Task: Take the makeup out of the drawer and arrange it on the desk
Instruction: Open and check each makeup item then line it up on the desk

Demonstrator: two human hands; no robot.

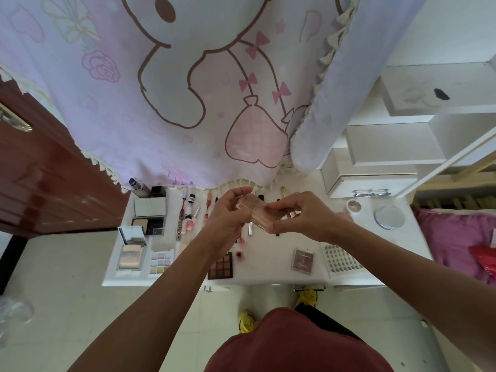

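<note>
Fingers of the left hand (228,217) and right hand (296,218) curl round opposite ends of a clear pinkish rectangular plastic palette case (255,210), held above the middle of the white table (264,267), whose near edge carries a dark brown eyeshadow palette (220,265) and a mauve square compact (302,259).

Single head-worn wide-angle view, close above the desk (268,267), facing forward and steeply down

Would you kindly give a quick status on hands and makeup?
Left hand and right hand both grip a peach compact above the desk. Brown palette and tubes lie below.
</note>
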